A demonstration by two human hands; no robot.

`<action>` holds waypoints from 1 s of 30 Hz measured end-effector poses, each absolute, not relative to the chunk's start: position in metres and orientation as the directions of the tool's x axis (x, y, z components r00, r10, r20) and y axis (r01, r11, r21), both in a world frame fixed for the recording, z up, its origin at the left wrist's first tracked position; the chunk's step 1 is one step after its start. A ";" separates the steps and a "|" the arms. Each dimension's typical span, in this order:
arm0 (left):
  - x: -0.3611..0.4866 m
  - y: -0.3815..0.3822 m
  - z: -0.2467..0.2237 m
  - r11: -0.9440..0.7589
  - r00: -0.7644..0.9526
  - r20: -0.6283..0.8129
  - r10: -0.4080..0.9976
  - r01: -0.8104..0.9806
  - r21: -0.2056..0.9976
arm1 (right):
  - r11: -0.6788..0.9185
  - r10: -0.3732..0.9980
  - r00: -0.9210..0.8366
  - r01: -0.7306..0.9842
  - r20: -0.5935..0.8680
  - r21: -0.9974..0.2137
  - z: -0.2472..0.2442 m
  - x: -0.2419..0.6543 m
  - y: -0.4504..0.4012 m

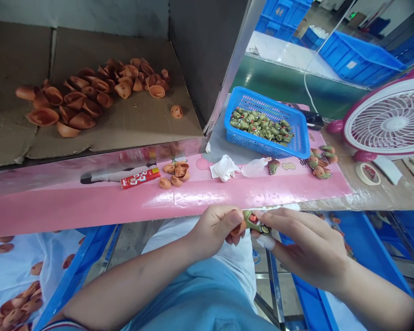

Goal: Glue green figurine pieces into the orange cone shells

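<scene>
Stock at left: a blue bin point(76, 264) lined with a printed white sheet holds orange shells point(15, 310) at the lower edge of view. Above it, a cardboard-lined shelf point(117, 133) carries a large loose heap of orange shells point(89, 92), with one lying apart from the rest. These are the bulk of the visible stock.

On the pink printed board point(72, 214) lie a red tube point(140, 178) and a small cluster of orange shells point(175, 174).

At the work point, just in front of the board's edge, my left hand point(212, 227) is closed in a pinch on one orange shell point(237, 229). My right hand point(305, 243) grips a green figure point(257, 222) between its fingers point(283, 220), one of them wrapped in white point(266, 242). Shell and figure meet between my hands; I cannot confirm that they are fully seated.

Further along the board are a crumpled white tissue point(224, 168), a clear plastic bag point(255, 168) and a single green figure point(273, 166). A blue plastic basket point(296, 124) holds a batch of green figures point(261, 126), and a further group of figures point(319, 161) lies at the board's right end. Beyond these stand a roll of tape point(367, 174) and a pink-and-white fan point(393, 122).
</scene>
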State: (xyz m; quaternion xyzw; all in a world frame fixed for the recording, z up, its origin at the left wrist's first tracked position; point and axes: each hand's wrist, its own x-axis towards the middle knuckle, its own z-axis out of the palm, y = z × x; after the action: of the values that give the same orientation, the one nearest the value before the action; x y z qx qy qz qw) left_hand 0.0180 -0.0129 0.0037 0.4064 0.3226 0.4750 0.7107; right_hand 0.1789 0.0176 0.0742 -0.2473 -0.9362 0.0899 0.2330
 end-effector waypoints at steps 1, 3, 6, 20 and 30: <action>0.019 -0.013 0.004 0.213 0.324 -0.072 0.943 -0.425 0.880 | 0.860 0.507 -0.770 0.421 0.387 -0.288 0.076 0.178 0.018; 0.019 -0.014 0.004 0.211 0.303 -0.076 0.950 -0.443 0.872 | 0.847 0.528 -0.767 0.440 0.365 -0.300 0.078 0.176 0.020; 0.020 -0.015 0.004 0.212 0.296 -0.078 0.952 -0.455 0.865 | 0.819 0.565 -0.769 0.480 0.299 -0.314 0.081 0.172 0.024; 0.024 -0.020 0.005 0.008 0.265 0.091 0.960 -0.350 0.937 | 0.830 0.528 -0.828 0.455 0.189 -0.323 0.075 0.166 0.021; 0.015 -0.025 0.014 -0.323 0.347 0.320 0.881 -0.051 0.945 | 0.890 0.389 -0.879 0.282 0.275 -0.359 0.075 0.172 0.013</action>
State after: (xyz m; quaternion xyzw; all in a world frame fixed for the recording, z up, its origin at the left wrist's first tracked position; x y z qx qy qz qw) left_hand 0.0147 -0.0252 0.0138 0.6590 0.3150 0.4768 0.4890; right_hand 0.1716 0.0131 0.0747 -0.1755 -0.9567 0.1558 0.1722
